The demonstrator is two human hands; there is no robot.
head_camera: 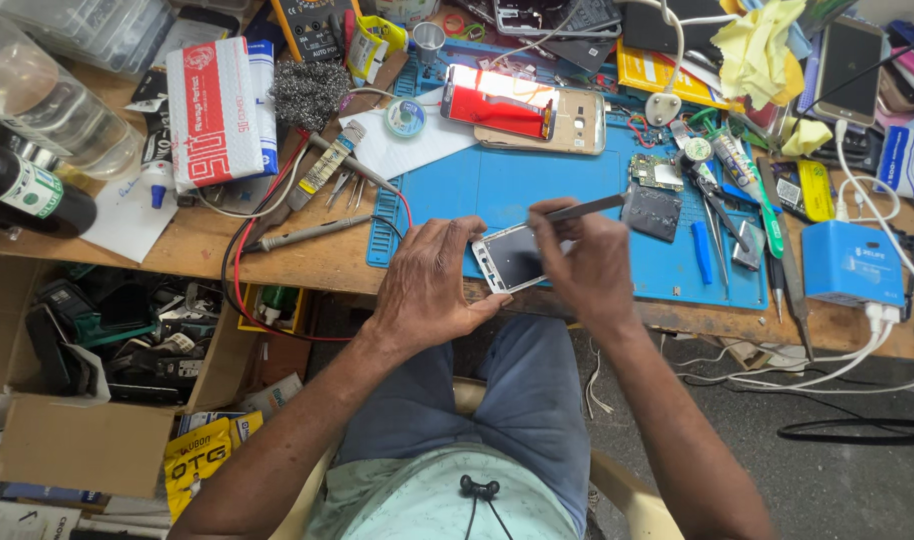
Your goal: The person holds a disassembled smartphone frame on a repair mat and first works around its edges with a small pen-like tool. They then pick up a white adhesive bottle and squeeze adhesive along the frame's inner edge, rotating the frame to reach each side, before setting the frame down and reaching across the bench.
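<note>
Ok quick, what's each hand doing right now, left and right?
Left hand: closed around the white phone, gripping its left end over the blue mat.
Right hand: closed, holding a thin metal tool above the phone.

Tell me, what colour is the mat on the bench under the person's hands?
Blue: the work mat is plain blue with a ridged edge, seen clearly in the head view.

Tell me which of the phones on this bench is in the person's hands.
The small white-framed phone at the mat's near edge: the left hand steadies it while the right hand works on it. The red-screened phone and the gold-backed one lie untouched farther back.
</note>
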